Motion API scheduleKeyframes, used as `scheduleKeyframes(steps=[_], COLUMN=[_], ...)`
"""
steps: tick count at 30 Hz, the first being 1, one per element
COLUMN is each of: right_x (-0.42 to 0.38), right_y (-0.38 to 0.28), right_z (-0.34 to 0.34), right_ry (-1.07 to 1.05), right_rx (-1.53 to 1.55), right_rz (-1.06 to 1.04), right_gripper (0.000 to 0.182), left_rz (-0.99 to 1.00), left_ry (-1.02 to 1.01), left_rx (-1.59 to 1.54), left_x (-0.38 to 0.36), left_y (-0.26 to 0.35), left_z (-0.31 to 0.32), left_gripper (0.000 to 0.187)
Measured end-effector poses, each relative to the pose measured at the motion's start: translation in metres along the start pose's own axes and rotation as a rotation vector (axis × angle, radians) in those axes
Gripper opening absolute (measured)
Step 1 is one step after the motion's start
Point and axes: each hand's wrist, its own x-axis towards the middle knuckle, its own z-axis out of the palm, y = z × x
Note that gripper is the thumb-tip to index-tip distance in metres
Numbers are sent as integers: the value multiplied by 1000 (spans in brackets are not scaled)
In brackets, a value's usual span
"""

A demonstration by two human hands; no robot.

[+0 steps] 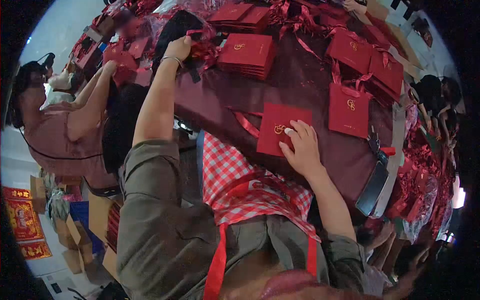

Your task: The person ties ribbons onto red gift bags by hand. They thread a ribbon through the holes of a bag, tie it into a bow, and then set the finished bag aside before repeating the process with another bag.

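Observation:
A flat red paper gift bag (270,125) with a gold emblem lies on the table in front of me, a red ribbon (245,122) trailing from its left side. My right hand (302,147) rests on the bag's right part, fingers spread, a white wrap on one finger. Stretched far to the left, my left hand (178,49) has its fingers closed at a red ribbon (196,32), beside a heap of loose ribbons (202,52). Just right of that heap stands a stack of red gift bags (245,52).
More bag stacks lie at the back (242,15) and right (352,50). A bag with ribbon handles (348,110) lies on the right of the dark red tablecloth (210,97). A phone (372,187) is at the table's right edge. A co-worker (75,117) sits at left.

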Motion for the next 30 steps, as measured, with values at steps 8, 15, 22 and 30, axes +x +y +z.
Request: scheduleKeyframes(steps=[8, 15, 22, 30], right_x=[-2, -5, -5, 23], right_y=[2, 0, -8, -32], right_z=[2, -1, -22, -40], right_ry=[50, 112, 178, 594], right_rx=[15, -27, -44, 123], right_rz=[-31, -69, -114, -194], right_gripper=[39, 39, 34, 31], left_rz=[78, 216, -69, -177], left_ry=[357, 78, -212, -341], left_rx=[-254, -566, -1019, -1924], left_x=[-58, -104, -138, -242], left_y=[86, 119, 136, 258], left_z=[-52, -4, -2, 21], left_gripper=[26, 25, 24, 31])
